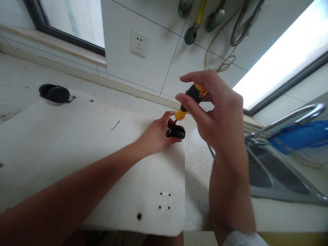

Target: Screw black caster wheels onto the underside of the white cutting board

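A white board lies flat in front of me. At its far right corner stands a black caster wheel, and my left hand is closed around its base. My right hand grips a yellow and black screwdriver by the handle, thumb and fingers around it. The screwdriver tilts, and its shaft runs down to the caster's base beside my left fingers. Whether the tip sits in a screw is hidden. Near the board's front right corner are several screw holes around a pale square mark.
A second black caster sits at the board's far left corner. Behind are a tiled wall with a socket, pipe valves and a metal hose. To the right is a steel sink with a tap and blue cloth.
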Available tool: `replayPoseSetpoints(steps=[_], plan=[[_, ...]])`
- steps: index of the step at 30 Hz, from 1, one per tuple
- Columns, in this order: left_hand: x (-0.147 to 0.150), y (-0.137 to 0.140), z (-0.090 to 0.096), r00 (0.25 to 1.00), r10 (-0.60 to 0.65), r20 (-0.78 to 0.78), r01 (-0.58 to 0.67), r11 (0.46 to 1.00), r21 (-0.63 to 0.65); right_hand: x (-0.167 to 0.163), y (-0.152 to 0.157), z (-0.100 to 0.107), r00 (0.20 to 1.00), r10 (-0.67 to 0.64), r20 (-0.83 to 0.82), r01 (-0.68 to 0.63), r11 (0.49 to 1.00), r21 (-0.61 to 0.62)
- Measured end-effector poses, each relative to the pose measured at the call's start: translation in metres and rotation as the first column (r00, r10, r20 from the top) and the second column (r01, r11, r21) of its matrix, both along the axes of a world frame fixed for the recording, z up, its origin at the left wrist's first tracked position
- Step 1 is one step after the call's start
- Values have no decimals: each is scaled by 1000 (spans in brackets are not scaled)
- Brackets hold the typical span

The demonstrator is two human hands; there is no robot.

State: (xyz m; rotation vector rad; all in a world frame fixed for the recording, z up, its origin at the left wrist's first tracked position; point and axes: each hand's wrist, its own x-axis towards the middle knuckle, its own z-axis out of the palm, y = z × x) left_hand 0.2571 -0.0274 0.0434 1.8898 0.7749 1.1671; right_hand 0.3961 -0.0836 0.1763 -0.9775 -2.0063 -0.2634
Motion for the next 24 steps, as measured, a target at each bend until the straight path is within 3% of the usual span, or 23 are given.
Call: replayPoseSetpoints(steps=[2,3,6,8,9,11,13,14,17,20,22,23,24], plan=[[0,0,0,1000,9,-9,-9,1000,-2,-8,2,-5,994,-110,-22,111,987,112],[0,0,1,1000,16,-20,-16,1000,-4,-10,0,-5,994,-111,-15,112,988,110],[0,0,1,998,36,-54,-36,999,5,-4,-8,1,998,58,30,-53,988,-144],[0,-1,0,999,21,-40,-20,1000,9,3,-10,6,977,213,17,-198,931,-308],[0,-1,0,1000,7,-29,-7,1000,5,5,-9,6,965,261,4,-246,913,-325],[0,-1,0,1000,-8,-21,8,1000,-7,4,-4,1,971,241,7,-233,947,-220],[0,-1,0,999,10,-44,-10,1000,-7,-4,4,-8,996,91,-1,-91,996,0],[0,-1,1,998,23,-57,-23,1000,-2,-9,7,-13,1000,12,-15,-11,996,86],[0,0,1,997,33,-77,-31,999,27,-18,8,-16,997,-82,-7,82,987,136],[1,1,0,997,35,-66,-32,998,53,-11,1,-6,993,119,-1,-119,991,-59],[1,1,-1,999,22,-44,-20,999,48,-3,-2,0,940,324,-105,-339,922,-189],[1,1,-2,999,10,-33,-9,999,41,-1,-2,0,913,380,-149,-405,889,-215],[1,1,-2,1000,4,-28,-3,999,34,-1,-1,-1,910,379,-166,-408,888,-211]])
